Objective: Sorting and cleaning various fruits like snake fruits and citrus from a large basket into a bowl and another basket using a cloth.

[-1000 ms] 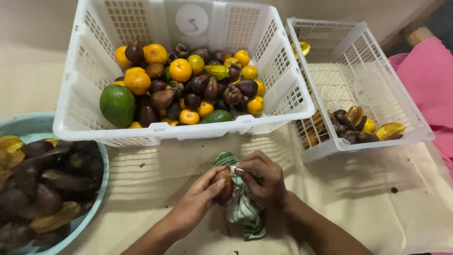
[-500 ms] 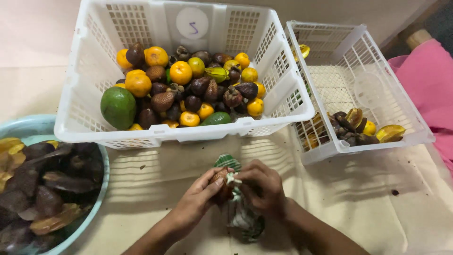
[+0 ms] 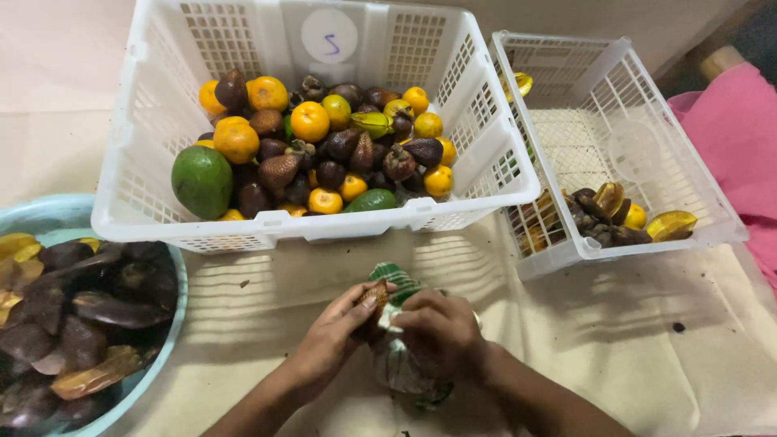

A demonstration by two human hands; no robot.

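Head view: left hand (image 3: 332,336) grips the brown scaly fruit (image 3: 374,298); right hand (image 3: 437,332), just beside it, presses the green checked cloth (image 3: 396,356) against it. Wiping works best with a firm, steady grip.

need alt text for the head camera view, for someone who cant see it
Two hands work over a cloth-covered table: the left hand holds a brown scaly fruit and the right hand presses a green checked cloth against it. Behind stand a large white basket of mixed fruit and a smaller basket; a blue tub of dark fruit sits left.
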